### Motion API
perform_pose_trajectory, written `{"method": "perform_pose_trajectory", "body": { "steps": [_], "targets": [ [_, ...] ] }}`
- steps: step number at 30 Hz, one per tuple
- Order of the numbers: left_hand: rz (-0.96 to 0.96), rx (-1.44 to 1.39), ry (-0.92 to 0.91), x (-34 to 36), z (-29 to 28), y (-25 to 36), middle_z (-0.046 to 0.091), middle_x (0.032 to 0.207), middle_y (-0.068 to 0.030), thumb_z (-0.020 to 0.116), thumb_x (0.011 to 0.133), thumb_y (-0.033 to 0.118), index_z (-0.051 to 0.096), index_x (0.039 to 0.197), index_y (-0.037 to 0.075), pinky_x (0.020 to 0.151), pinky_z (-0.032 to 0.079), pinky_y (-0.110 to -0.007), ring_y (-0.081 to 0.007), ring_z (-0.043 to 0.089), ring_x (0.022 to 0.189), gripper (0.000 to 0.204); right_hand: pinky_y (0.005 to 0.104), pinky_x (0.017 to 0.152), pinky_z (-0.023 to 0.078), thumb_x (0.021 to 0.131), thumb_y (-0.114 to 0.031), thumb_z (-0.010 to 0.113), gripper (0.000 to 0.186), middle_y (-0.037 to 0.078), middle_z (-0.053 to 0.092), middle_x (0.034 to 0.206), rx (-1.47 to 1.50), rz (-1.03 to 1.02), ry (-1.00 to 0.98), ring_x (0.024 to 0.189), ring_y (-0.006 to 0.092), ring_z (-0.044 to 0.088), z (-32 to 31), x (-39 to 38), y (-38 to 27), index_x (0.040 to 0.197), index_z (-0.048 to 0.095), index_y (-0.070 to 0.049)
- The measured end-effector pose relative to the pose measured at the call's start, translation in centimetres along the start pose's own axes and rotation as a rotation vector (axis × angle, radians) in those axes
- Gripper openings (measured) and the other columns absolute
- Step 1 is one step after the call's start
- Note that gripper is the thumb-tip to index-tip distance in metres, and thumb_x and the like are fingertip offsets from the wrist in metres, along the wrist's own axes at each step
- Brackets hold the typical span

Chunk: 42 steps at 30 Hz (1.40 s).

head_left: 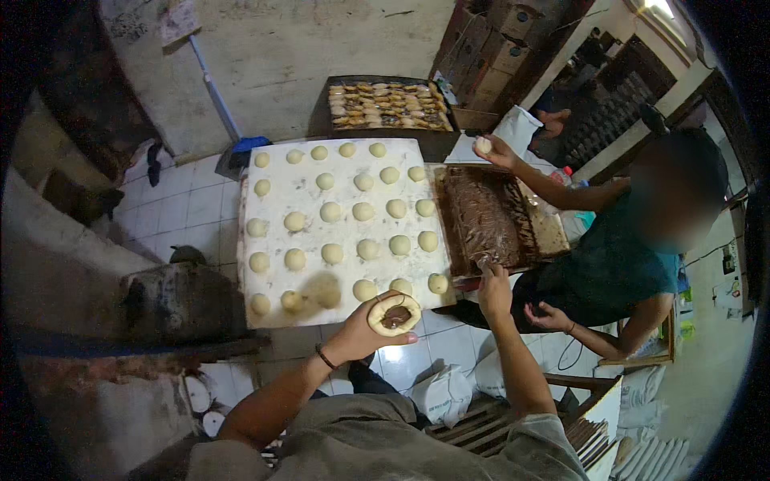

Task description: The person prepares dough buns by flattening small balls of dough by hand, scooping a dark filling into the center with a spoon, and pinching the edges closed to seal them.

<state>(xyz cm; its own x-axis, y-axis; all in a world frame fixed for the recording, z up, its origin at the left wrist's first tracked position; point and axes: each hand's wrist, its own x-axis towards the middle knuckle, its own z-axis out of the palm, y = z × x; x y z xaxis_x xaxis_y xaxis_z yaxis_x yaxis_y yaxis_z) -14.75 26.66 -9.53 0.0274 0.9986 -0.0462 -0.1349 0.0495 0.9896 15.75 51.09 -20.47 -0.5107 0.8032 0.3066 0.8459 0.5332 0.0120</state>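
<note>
In my left hand [357, 333] rests a cupped round of pale dough [395, 315] with dark brown filling [395, 317] in its hollow. My fingers curl around the dough above the near edge of a white board. My right hand [495, 293] is closed at the near left corner of a tray of chocolate-brown paste [485, 216]. A shiny, translucent bit shows by its fingertips; what it grips is not clear. Several dough balls [330, 212] sit in rows on the floured white board [273, 313].
On the right a co-worker in a dark teal shirt [622, 240] reaches over the tray, a small pale piece [483, 145] in one hand. Behind the board stands a dark tray of baked pieces [391, 107]. A blue broom [250, 143] leans left; white sacks [443, 395] lie below.
</note>
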Motion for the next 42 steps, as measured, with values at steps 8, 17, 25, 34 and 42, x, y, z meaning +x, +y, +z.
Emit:
{"method": "perform_pose_trajectory", "body": {
  "steps": [8,17,25,34,42],
  "targets": [
    [0.129,-0.049,0.078,-12.4,-2.5,1.8,0.063,0.119,0.0005,0.09,0.085,0.012,0.062,0.128,0.007,0.098,0.051,-0.026,-0.0089,0.06,0.11,0.052,0.0319,0.091,0.055,0.089,0.005,0.073,0.042,0.01,0.062,0.123,1.287,-0.077,-0.292,0.111,0.0175,0.064,-19.3,-10.6,-26.1,0.13,0.067,0.0],
    [0.058,-0.019,0.065,-27.4,-4.5,4.1,0.062,0.109,0.0007,0.092,0.082,0.016,0.058,0.123,0.007,0.093,0.052,-0.027,-0.0101,0.061,0.103,0.053,0.0318,0.08,0.055,0.084,-0.002,0.083,0.032,0.013,0.068,0.109,1.143,-0.204,-0.063,0.097,0.0208,0.067,-24.7,-21.2,-37.9,0.115,0.077,0.003],
    [0.1,0.255,-0.016,-34.9,-6.3,7.6,0.072,0.098,-0.0099,0.089,0.086,0.026,0.063,0.117,0.005,0.081,0.055,-0.035,-0.0205,0.07,0.088,0.046,0.0307,0.072,0.054,0.077,-0.009,0.092,0.025,0.008,0.067,0.098,1.13,-0.221,-0.195,0.085,0.0181,0.067,-31.1,-22.8,-42.4,0.098,0.081,-0.002],
    [-0.091,-0.218,-0.3,-36.2,-6.9,6.9,0.071,0.098,-0.0063,0.091,0.082,0.024,0.06,0.119,0.002,0.085,0.054,-0.029,-0.0151,0.067,0.093,0.052,0.0347,0.081,0.055,0.077,-0.017,0.092,0.031,0.009,0.067,0.102,1.003,-0.351,-0.403,0.093,0.0222,0.067,-35.0,-23.6,-42.1,0.103,0.082,-0.005],
    [-0.1,0.287,-0.574,-36.6,-6.9,9.9,0.074,0.1,-0.0088,0.09,0.081,0.036,0.067,0.111,0.002,0.082,0.056,-0.035,-0.0198,0.071,0.092,0.051,0.0353,0.079,0.056,0.081,-0.01,0.087,0.023,0.011,0.074,0.105,0.993,-0.23,-0.514,0.086,0.0236,0.07,-36.5,-24.5,-42.4,0.102,0.08,-0.003]
  ]
}}
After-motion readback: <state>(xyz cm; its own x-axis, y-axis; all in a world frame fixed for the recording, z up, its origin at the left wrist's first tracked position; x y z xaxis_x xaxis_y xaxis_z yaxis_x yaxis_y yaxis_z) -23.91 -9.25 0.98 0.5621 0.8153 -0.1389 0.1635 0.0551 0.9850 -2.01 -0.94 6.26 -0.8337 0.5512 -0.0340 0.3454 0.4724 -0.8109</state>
